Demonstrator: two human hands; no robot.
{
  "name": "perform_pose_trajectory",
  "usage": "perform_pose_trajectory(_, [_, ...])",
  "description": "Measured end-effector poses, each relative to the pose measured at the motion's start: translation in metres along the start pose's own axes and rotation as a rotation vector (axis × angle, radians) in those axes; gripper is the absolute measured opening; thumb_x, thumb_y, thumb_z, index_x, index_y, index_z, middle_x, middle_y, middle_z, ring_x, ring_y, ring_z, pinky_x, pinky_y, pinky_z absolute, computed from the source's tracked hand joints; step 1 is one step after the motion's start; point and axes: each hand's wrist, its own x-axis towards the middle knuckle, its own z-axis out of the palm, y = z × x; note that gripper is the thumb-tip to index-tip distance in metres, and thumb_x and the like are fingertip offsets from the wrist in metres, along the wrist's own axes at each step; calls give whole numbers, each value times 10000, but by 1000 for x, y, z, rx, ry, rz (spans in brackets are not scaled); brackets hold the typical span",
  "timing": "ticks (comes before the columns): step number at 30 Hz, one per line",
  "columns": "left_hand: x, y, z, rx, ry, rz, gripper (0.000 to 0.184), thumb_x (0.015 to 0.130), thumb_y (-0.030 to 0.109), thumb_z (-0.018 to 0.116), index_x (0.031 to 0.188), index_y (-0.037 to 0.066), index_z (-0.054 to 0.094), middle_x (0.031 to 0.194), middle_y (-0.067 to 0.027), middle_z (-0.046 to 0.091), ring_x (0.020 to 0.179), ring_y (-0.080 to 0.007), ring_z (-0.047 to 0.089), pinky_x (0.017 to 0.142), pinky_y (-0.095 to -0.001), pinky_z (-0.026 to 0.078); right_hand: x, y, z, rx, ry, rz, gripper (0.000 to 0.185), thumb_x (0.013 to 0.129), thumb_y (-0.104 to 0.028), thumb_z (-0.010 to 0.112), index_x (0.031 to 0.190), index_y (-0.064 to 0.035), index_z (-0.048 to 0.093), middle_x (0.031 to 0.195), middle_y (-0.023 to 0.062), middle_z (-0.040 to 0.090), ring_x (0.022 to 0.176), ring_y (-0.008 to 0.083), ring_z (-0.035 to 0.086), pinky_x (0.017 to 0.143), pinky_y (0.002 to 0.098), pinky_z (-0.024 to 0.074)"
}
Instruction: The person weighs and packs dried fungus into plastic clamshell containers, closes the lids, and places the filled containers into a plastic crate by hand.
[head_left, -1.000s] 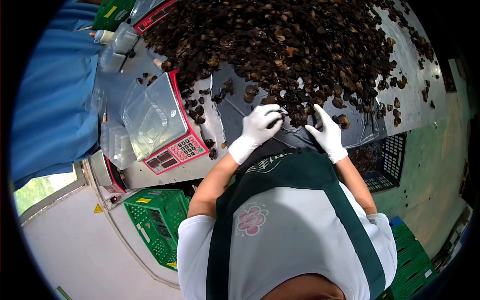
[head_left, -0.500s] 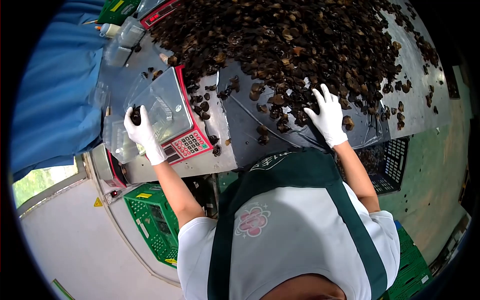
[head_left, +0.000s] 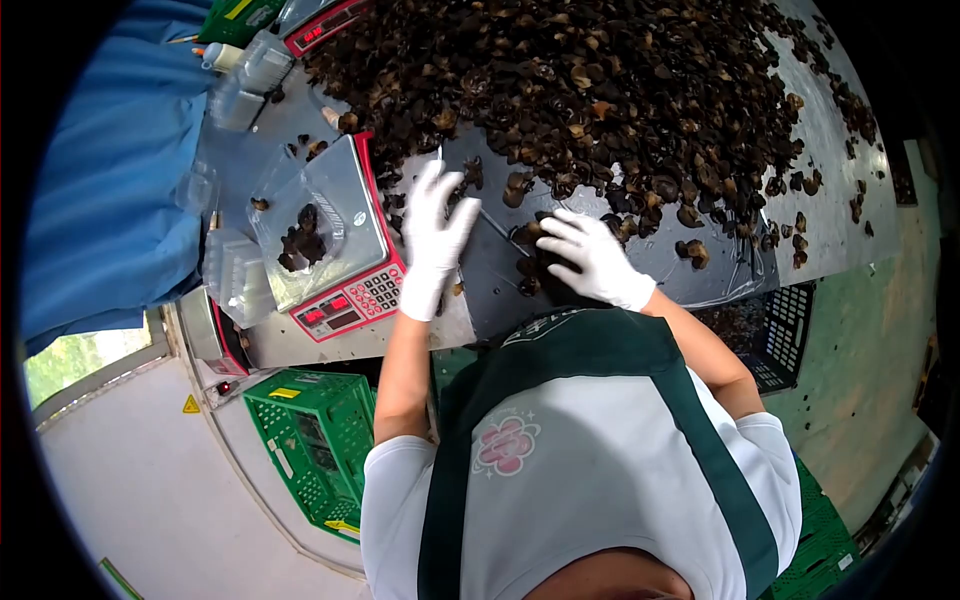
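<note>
My left hand (head_left: 432, 235), in a white glove, is raised over the table between the scale and the dark pieces, fingers apart and holding nothing. My right hand (head_left: 593, 258), also gloved, lies low over the dark sheet (head_left: 488, 290) at the near edge of the pile, fingers spread, with some dark pieces beside its fingertips. Several dark, curled pieces (head_left: 302, 245) rest in a clear plastic tray (head_left: 335, 215) on the red-framed scale (head_left: 362, 300). A large pile of dark brown pieces (head_left: 560, 100), perhaps dried fungus, spreads over the far table.
Stacked clear trays (head_left: 238, 275) stand left of the scale, near a blue cloth (head_left: 120, 190). A second scale (head_left: 318, 30) is at the upper left. Below the table are a green crate (head_left: 310, 450) and a black crate (head_left: 790, 330) with dark pieces.
My left hand has let go of dark pieces over the scale and moved right, towards the pile. My right hand has moved left and nearer my body. The scale tray now holds pieces.
</note>
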Motion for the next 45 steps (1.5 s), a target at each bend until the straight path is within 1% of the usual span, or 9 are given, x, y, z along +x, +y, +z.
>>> perform_pose_trajectory(3, [-18, 16, 51, 40, -304, 0, 844, 666, 470, 778, 1354, 113, 442, 1480, -231, 244, 1349, -416, 254, 1088, -524, 233, -10, 15, -34, -105, 188, 140, 375, 743, -147, 692, 1103, -77, 611, 1215, 121, 573, 1156, 299, 519, 974, 412, 395])
perform_pose_trajectory(8, [-54, 40, 80, 139, -489, 124, 1001, 592, 620, 736, 1404, 156, 376, 1503, -197, 207, 1371, -416, 197, 1067, -631, 147, -47, 72, -65, -468, 308, 642, 577, 764, -259, 712, 1270, -77, 505, 1343, 149, 471, 1078, 323, 536, 910, 395, 458])
perform_pose_trajectory(14, [-68, 64, 96, 87, -464, 296, 939, 605, 553, 754, 1387, 179, 392, 1480, -166, 273, 1340, -338, 294, 1059, -537, 224, -52, 56, -27, -210, 188, 699, 573, 808, -250, 695, 1322, -129, 474, 1410, 153, 417, 1231, 325, 469, 979, 373, 438])
perform_pose_trajectory(20, [-22, 93, 124, 190, -429, 301, 1026, 556, 570, 757, 1421, 173, 374, 1505, -185, 234, 1147, -301, 454, 868, -417, 414, -50, 47, -12, 142, 426, 588, 519, 809, -79, 654, 1305, -98, 504, 1295, 140, 545, 1084, 244, 593, 872, 315, 498])
perform_pose_trajectory(28, [15, 135, 170, 266, -515, 466, 912, 610, 384, 791, 1407, 219, 379, 1512, -135, 220, 983, -261, 508, 660, -365, 491, -74, 75, -25, 224, 570, 820, 596, 861, -70, 529, 1422, -104, 331, 1241, 162, 591, 864, 196, 639, 762, 300, 520])
perform_pose_trajectory(33, [33, 137, 194, 248, -578, 461, 823, 702, 459, 741, 1398, 190, 392, 1462, -176, 302, 1012, -303, 531, 667, -348, 551, -83, 81, -35, 355, 620, 928, 567, 889, 13, 482, 1425, -80, 322, 1284, 155, 563, 816, 111, 625, 707, 235, 519])
perform_pose_trajectory(37, [27, 122, 192, 246, -636, 458, 629, 761, 344, 685, 1317, 138, 474, 1373, -130, 429, 1075, -280, 519, 747, -370, 540, -86, 79, -31, 239, 578, 841, 535, 869, -12, 473, 1391, -51, 361, 1258, 218, 557, 1131, 305, 579, 945, 341, 454])
perform_pose_trajectory(41, [10, 102, 159, 67, -543, 492, 422, 688, 202, 705, 1091, 120, 614, 1148, -34, 579, 947, -236, 558, 744, -336, 513, -84, 68, -25, 184, 543, 720, 515, 875, -31, 492, 1379, -52, 388, 1265, 224, 547, 1162, 321, 554, 975, 350, 429])
perform_pose_trajectory(45, [-6, 83, 140, -134, -125, 516, 242, 667, 103, 706, 903, 136, 662, 940, -3, 654, 759, -195, 616, 647, -290, 519, -80, 56, -27, 219, 473, 774, 474, 880, -71, 510, 1347, -42, 433, 1272, 193, 548, 1169, 313, 544, 977, 336, 423])
